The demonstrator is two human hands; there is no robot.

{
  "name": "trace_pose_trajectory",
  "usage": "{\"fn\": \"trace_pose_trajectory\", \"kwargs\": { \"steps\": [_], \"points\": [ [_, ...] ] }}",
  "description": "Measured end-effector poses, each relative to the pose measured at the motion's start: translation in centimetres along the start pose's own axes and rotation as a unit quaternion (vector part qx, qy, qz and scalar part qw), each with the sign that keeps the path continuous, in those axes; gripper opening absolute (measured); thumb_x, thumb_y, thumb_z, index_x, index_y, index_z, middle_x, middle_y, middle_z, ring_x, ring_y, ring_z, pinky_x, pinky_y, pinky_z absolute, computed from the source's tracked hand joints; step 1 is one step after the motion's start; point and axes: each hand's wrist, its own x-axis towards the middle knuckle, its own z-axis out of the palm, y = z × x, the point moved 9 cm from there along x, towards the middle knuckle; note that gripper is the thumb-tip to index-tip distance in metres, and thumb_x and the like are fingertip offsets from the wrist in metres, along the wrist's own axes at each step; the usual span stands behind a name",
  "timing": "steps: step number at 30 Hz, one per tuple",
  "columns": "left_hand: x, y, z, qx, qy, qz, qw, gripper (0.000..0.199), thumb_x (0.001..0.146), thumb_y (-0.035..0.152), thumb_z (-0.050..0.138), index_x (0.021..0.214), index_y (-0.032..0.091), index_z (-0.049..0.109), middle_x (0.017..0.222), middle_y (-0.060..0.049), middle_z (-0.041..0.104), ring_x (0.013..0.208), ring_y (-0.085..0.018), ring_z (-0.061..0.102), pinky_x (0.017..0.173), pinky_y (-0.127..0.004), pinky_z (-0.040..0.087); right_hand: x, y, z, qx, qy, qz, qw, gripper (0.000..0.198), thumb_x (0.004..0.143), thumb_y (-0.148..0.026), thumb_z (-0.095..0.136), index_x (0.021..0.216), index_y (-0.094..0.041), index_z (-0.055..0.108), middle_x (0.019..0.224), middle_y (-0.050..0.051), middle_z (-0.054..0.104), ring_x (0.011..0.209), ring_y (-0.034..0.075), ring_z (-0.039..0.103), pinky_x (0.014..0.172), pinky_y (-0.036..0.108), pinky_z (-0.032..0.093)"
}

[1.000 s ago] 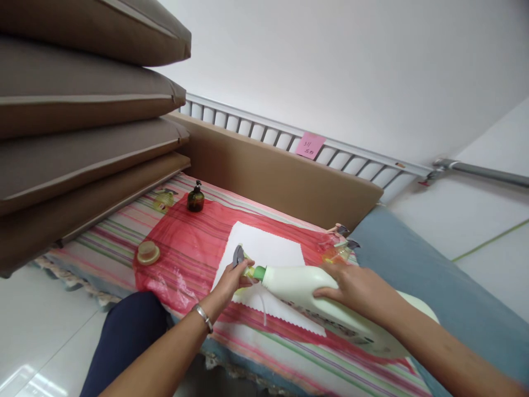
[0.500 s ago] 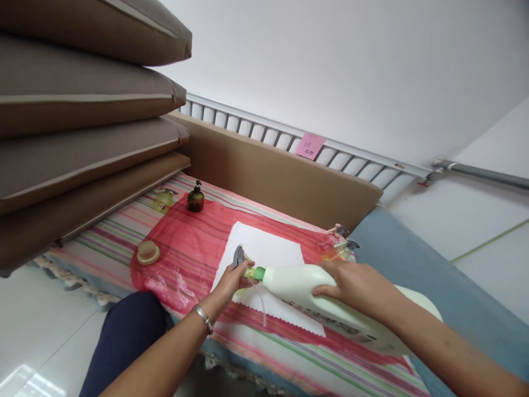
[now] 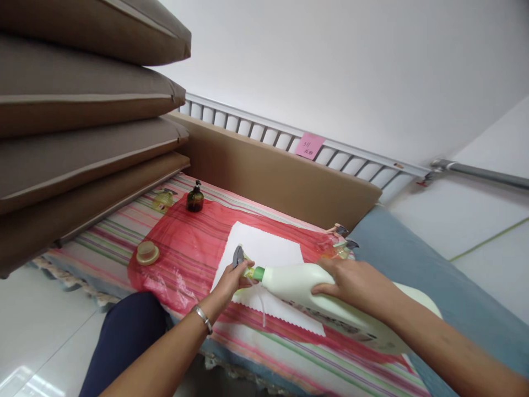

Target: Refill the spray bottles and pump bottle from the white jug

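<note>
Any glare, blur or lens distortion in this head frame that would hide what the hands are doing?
Head view: even, soft light; glare only on the floor tiles. Wide-angle bending tilts the wall and railing. Left hand, right hand and white bottle are sharp; forearms at the lower edge look slightly soft.

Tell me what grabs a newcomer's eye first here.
The big pale-green plastic bottle lying sideways at centre: the right hand grips its body, the left hand holds the grey spray head at its neck. Beneath lie a white cloth and a red plastic sheet; brown cushions loom at upper left.
</note>
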Motion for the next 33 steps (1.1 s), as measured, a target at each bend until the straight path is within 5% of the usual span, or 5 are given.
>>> {"fn": "trace_pose_trajectory", "kwargs": {
  "steps": [13, 24, 28, 33],
  "points": [
    [0.4, -0.1, -0.5, -0.012, 0.007, -0.015, 1.0, 0.041, 0.072, 0.045, 0.06, 0.1, 0.015, 0.06, 0.101, -0.01, 0.064, 0.074, -0.02, 0.068, 0.076, -0.032, 0.048, -0.1, 0.5, 1.1, 0.031, 0.003, 0.0, 1.0, 0.03, 0.076, -0.052, 0.056, 0.084, -0.023, 0.059, 0.083, 0.007, 0.07, 0.075, 0.027, 0.065, 0.059, 0.031, 0.042],
    [0.9, 0.2, -1.8, -0.045, 0.005, -0.021, 0.999, 0.037, 0.075, 0.045, 0.057, 0.098, 0.016, 0.057, 0.119, -0.011, 0.057, 0.071, -0.019, 0.069, 0.069, -0.029, 0.051, -0.3, 2.7, 5.1, 0.17, 0.027, 0.053, 0.984, 0.04, 0.073, -0.057, 0.055, 0.098, -0.027, 0.063, 0.094, 0.005, 0.07, 0.084, 0.027, 0.063, 0.071, 0.034, 0.044],
    [1.4, 0.1, -2.5, -0.061, 0.007, -0.023, 0.998, 0.035, 0.075, 0.046, 0.057, 0.098, 0.019, 0.057, 0.128, -0.01, 0.052, 0.077, -0.022, 0.069, 0.069, -0.03, 0.051, -0.7, 6.1, 6.2, 0.272, 0.109, 0.129, 0.947, 0.04, 0.069, -0.058, 0.058, 0.091, -0.026, 0.067, 0.093, 0.004, 0.07, 0.084, 0.027, 0.062, 0.071, 0.034, 0.044],
    [1.6, 0.0, -2.7, -0.057, 0.012, -0.022, 0.998, 0.034, 0.077, 0.045, 0.055, 0.099, 0.019, 0.056, 0.132, -0.009, 0.048, 0.082, -0.023, 0.069, 0.071, -0.03, 0.051, -2.1, 10.6, 7.6, 0.422, 0.27, 0.262, 0.825, 0.039, 0.06, -0.053, 0.067, 0.08, -0.02, 0.067, 0.081, 0.005, 0.069, 0.077, 0.026, 0.06, 0.068, 0.032, 0.041]
  ]
}}
